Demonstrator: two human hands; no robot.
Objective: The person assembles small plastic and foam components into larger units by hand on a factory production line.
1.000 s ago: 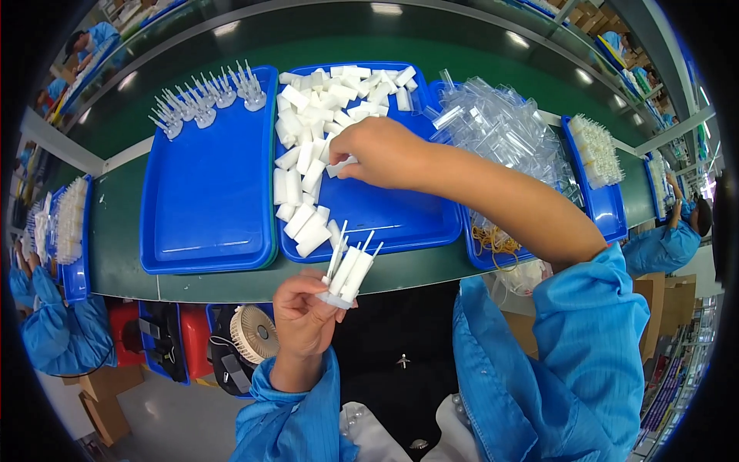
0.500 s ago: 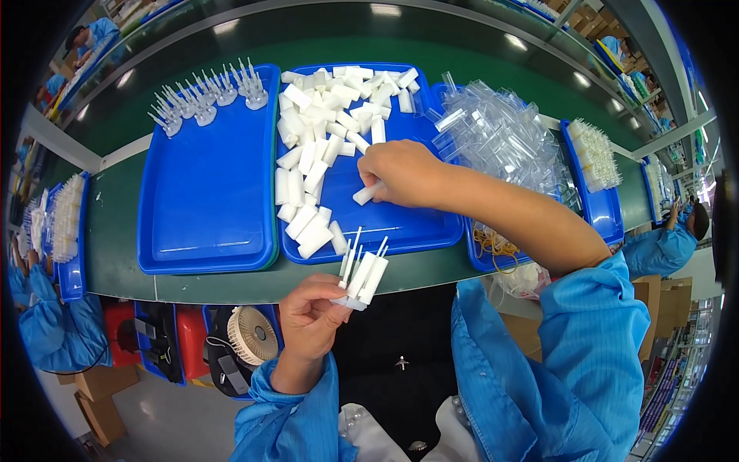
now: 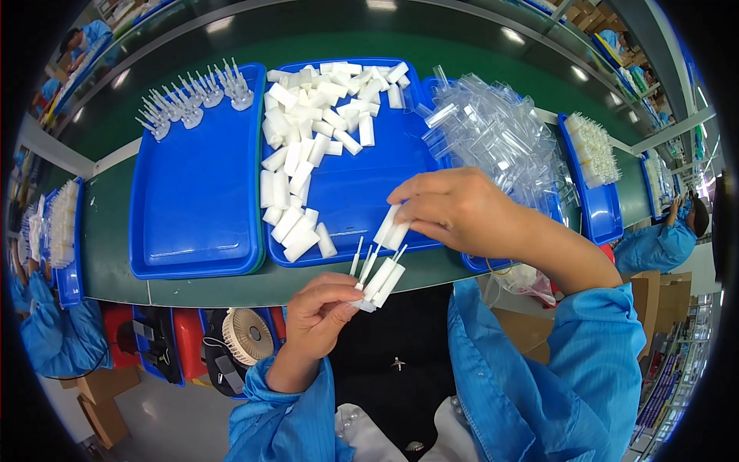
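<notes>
My left hand (image 3: 322, 309) pinches the small base of a white pronged piece (image 3: 369, 302), just off the table's near edge. Thin upright pins stick up from it, and white cylinders cover some of them. Above those pins, my right hand (image 3: 462, 209) grips white cylinders (image 3: 391, 229) between thumb and fingers; what looks like two show, their lower ends close to the pin tips. Whether they touch the pins I cannot tell. Behind both hands, a blue tray (image 3: 377, 185) carries a heap of loose white cylinders (image 3: 296, 158) along its left and far sides.
To the left, another blue tray (image 3: 196, 208) holds several clear pronged pieces (image 3: 200, 100) at its far end. Clear plastic tubes (image 3: 500, 131) pile up on the right, beside a narrow tray of white pronged pieces (image 3: 591, 150). Below the table sits a beige fan (image 3: 248, 336). Co-workers sit on both sides.
My right hand has come out of the cylinder tray toward me, carrying white cylinders over the pronged piece. My left hand has shifted slightly right.
</notes>
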